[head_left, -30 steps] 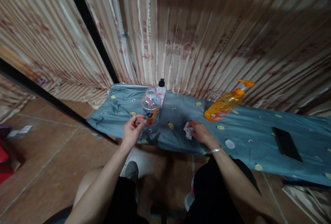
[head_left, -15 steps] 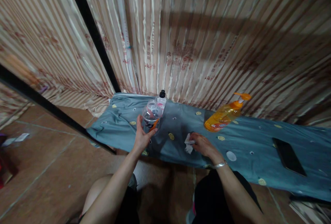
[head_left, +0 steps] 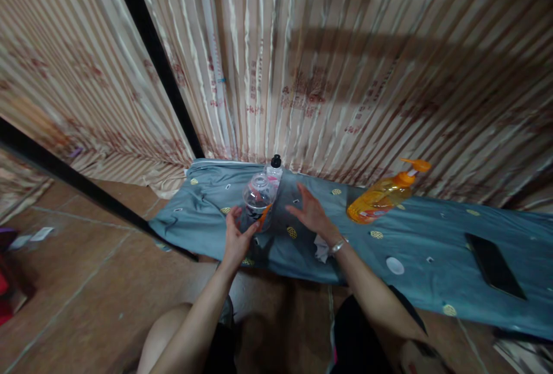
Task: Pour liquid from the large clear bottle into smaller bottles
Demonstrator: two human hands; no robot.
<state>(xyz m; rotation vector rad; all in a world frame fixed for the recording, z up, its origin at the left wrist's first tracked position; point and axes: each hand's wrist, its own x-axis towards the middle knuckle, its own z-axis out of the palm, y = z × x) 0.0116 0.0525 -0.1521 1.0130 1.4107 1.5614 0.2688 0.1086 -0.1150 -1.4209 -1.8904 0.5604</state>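
Observation:
A clear plastic bottle with a black-and-orange label stands uncapped on the bench. My left hand is curled at its near left side, thumb across the front and fingers along the left. Just behind it is a small clear bottle with a black cap, partly hidden. My right hand hovers to the right of the plastic bottle, fingers spread and holding nothing. Under the right wrist lies a crumpled white tissue, partly covered by the arm.
The bench has a blue-green cloth. On its right are an orange pump bottle, a white round disc and a black phone. Black poles rise at the left. A striped curtain hangs behind.
My right hand has let go of the tissue, opened, and moved up and left toward the plastic bottle. My left hand stays at the bottle, its fingers a little looser. The view has shifted slightly.

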